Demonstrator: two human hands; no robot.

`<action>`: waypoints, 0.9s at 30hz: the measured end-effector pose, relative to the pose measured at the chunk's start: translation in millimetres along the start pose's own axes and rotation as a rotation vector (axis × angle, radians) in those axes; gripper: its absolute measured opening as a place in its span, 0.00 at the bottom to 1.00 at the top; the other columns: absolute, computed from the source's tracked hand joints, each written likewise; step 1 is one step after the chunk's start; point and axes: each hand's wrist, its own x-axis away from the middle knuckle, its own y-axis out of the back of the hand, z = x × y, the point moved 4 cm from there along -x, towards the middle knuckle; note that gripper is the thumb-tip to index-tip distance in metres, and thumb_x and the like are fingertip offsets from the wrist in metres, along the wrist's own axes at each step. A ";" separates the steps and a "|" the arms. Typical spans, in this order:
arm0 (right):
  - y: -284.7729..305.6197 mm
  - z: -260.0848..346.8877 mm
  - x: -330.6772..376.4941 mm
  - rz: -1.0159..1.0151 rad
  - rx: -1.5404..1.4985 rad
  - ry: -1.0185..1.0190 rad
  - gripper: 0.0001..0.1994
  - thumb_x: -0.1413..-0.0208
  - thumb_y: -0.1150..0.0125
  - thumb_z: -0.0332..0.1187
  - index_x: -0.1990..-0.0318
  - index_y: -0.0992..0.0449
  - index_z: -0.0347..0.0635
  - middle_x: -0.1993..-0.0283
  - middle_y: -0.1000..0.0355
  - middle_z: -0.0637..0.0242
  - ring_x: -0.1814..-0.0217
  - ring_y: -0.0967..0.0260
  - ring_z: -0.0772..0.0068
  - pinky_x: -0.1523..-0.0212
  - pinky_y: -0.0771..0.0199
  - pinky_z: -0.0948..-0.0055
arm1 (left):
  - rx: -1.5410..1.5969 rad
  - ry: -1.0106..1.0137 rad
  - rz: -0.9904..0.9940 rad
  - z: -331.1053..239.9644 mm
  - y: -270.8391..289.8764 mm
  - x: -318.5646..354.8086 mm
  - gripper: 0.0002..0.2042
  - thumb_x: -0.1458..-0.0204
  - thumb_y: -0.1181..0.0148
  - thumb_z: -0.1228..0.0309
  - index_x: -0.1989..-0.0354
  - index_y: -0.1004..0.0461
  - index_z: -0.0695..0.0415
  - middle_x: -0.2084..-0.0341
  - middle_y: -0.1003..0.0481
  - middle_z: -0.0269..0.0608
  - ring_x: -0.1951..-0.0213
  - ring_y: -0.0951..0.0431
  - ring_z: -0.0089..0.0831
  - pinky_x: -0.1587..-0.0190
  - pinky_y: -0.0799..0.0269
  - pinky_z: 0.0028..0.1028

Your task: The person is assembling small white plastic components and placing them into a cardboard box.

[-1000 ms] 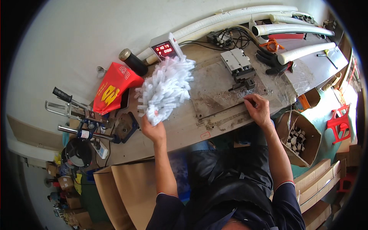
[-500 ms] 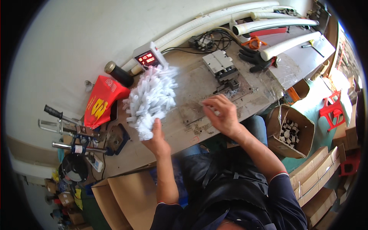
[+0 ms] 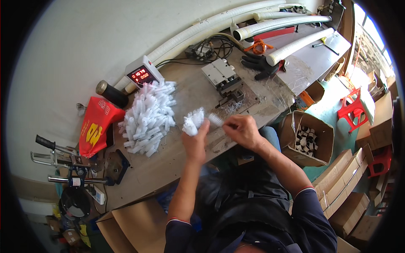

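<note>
My left hand (image 3: 195, 145) is closed round a bunch of small white bristle brushes (image 3: 193, 120), held above the bench's near part. Close to its right, my right hand (image 3: 245, 133) pinches the end of a single white bristle brush (image 3: 216, 120), whose bristled part points back at the bunch. A large pile of the same white brushes (image 3: 147, 120) lies to the left on the bench. Beyond my hands stands a small grey metal fixture (image 3: 221, 75) with a dark block at its near end. Loose clear bristles (image 3: 234, 107) are scattered beside that block.
A counter box with red digits (image 3: 143, 74), a black cylinder (image 3: 112, 93) and a red bag (image 3: 99, 126) stand behind the pile. Blue clamping gear (image 3: 80, 170) is far left. White tubes (image 3: 299, 46) and a black glove (image 3: 259, 65) lie back right. A carton (image 3: 287, 147) stands below.
My left hand has moved right, away from the pile, with a smaller bunch in it. My right hand has come beside it and now pinches one brush. The view has shifted slightly.
</note>
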 end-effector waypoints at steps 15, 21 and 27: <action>26.7 -52.8 -30.2 -0.251 0.453 -0.146 0.08 0.53 0.36 0.36 0.74 0.21 0.40 0.74 0.23 0.51 0.68 0.22 0.45 0.63 0.22 0.55 | -0.500 -0.498 -0.105 17.4 1.4 -45.3 0.13 0.39 0.33 0.67 0.53 0.19 0.65 0.59 0.18 0.39 0.56 0.21 0.25 0.50 0.27 0.28; 23.5 -49.3 -34.6 -0.253 0.488 -0.188 0.09 0.53 0.36 0.36 0.72 0.19 0.39 0.73 0.23 0.50 0.67 0.21 0.45 0.62 0.22 0.54 | -0.527 -0.541 -0.123 13.9 -0.7 -40.9 0.12 0.40 0.32 0.69 0.54 0.20 0.64 0.62 0.17 0.42 0.59 0.19 0.29 0.53 0.26 0.30; 20.3 -47.0 -35.5 -0.263 0.511 -0.224 0.10 0.52 0.37 0.37 0.73 0.20 0.40 0.73 0.23 0.50 0.67 0.21 0.44 0.61 0.22 0.52 | -0.566 -0.550 -0.140 11.0 -2.8 -38.7 0.11 0.40 0.33 0.69 0.54 0.21 0.63 0.63 0.18 0.43 0.61 0.19 0.30 0.54 0.26 0.30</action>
